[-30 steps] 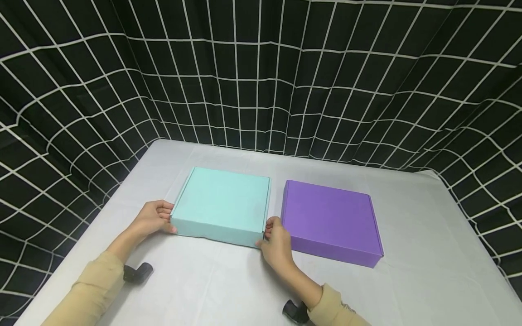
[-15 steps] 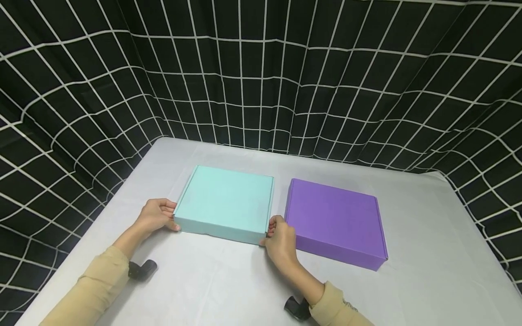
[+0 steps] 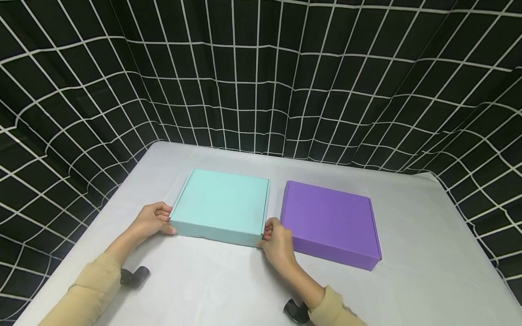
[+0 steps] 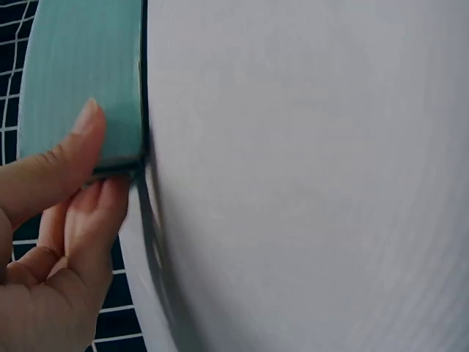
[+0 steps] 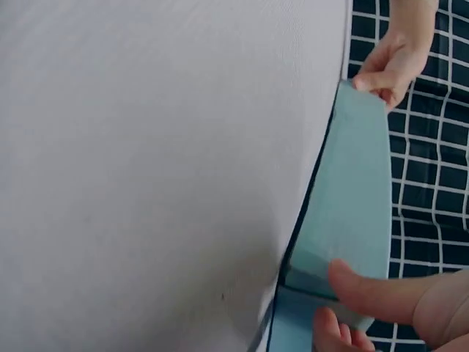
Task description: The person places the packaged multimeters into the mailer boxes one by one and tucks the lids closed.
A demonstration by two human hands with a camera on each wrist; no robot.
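Observation:
A flat, closed, light teal cardboard box point(image 3: 222, 201) lies on the white-covered table, left of the middle. My left hand point(image 3: 151, 220) holds its front left corner; in the left wrist view the thumb point(image 4: 86, 136) presses the front face and the curled fingers point(image 4: 91, 220) sit round the corner at the side. At the front right corner, my right hand point(image 3: 278, 242) grips the box likewise, its thumb point(image 5: 366, 293) on the front face in the right wrist view. A purple box point(image 3: 332, 222) of similar shape lies just right of that hand, tilted slightly.
The white cloth point(image 3: 212, 290) covers the table. Black curtains with a white grid point(image 3: 244, 90) hang behind it and at both sides. A black wrist-worn device point(image 3: 136, 276) sits at the left wrist, another black device point(image 3: 295, 311) at the right.
The head view has shifted slightly and back. Both hands keep their hold on the teal box's front corners, and neither box has visibly moved on the table.

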